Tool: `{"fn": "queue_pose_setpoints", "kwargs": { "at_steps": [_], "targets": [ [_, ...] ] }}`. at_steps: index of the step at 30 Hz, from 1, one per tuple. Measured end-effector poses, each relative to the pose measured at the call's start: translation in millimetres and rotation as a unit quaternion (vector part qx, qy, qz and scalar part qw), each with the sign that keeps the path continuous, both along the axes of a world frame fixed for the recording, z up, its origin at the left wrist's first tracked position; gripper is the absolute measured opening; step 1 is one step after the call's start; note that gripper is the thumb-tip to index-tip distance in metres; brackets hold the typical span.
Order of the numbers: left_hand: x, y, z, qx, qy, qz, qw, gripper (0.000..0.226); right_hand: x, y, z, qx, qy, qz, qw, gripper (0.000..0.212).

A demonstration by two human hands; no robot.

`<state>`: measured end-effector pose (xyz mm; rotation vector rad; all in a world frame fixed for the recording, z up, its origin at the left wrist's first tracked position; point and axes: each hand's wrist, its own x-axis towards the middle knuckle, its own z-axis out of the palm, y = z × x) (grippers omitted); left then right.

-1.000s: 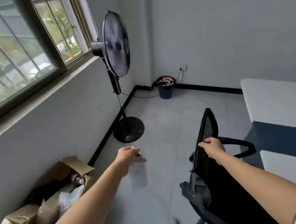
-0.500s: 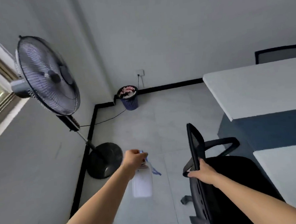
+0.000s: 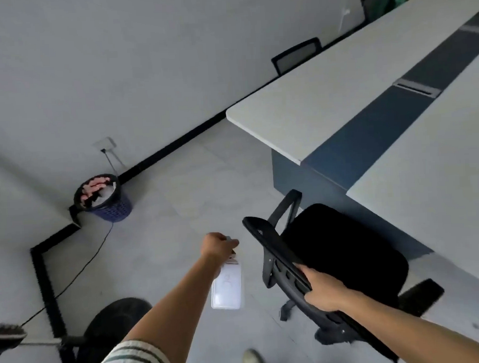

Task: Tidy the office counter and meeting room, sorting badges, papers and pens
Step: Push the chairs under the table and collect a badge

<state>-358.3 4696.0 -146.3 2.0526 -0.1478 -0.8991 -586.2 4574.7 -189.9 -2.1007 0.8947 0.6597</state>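
two grips are in view. the left grip (image 3: 218,245) is closed in a fist round the top end of a clear badge holder (image 3: 227,288), which hangs just below it over the grey floor (image 3: 179,212). the card inside shows a faint figure outline, and any writing is too blurred to read. the right grip (image 3: 324,290) is curled round the top edge of a black office chair (image 3: 344,248), just right of the badge holder. the chair stands beside a long white worktop (image 3: 312,102) with a blue centre strip. in the corner a blue bin (image 3: 106,199) sits below a wall socket (image 3: 104,144), and a black fan base (image 3: 115,318) stands by the left arm.
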Motion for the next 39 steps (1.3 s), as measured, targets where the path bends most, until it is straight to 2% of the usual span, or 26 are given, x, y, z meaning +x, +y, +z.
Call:
{"fn": "queue_pose_setpoints", "kwargs": {
  "at_steps": [3, 8, 12, 16, 18, 22, 24, 28, 39],
  "targets": [
    [-2, -6, -12, 0.032, -0.007, -0.038, 0.999, 0.027, -18, 27, -6, 0.001, -0.003, -0.024, 1.000, 0.079],
    [-18, 1, -33, 0.099, -0.042, -0.107, 0.988, 0.046, -52, 69, -6, -0.001, -0.014, -0.004, 1.000, 0.074],
    [-41, 33, -49, 0.188, -0.057, -0.166, 0.966, 0.027, -85, 96, -1, -0.024, -0.017, 0.046, 0.999, 0.068],
    [-71, 71, -58, 0.232, -0.055, -0.207, 0.949, 0.015, -118, 116, 0, -0.045, -0.018, 0.070, 0.996, 0.063],
    [-86, 87, -57, 0.239, -0.057, -0.214, 0.945, 0.015, -132, 123, -2, -0.071, -0.012, 0.077, 0.994, 0.060],
    [-106, 119, -53, 0.262, -0.100, -0.243, 0.928, 0.012, -158, 142, -12, -0.196, 0.036, 0.074, 0.977, 0.054],
    [-112, 132, -50, 0.284, -0.131, -0.261, 0.913, 0.012, -167, 150, -16, -0.241, 0.042, 0.063, 0.968, 0.051],
    [-117, 140, -47, 0.328, -0.199, -0.304, 0.872, 0.016, -167, 148, -14, -0.268, 0.017, 0.060, 0.961, 0.045],
    [-62, 81, -50, 0.219, -0.149, -0.228, 0.937, 0.014, -105, 107, -11, -0.284, -0.029, 0.019, 0.958, 0.039]
  ]
}}
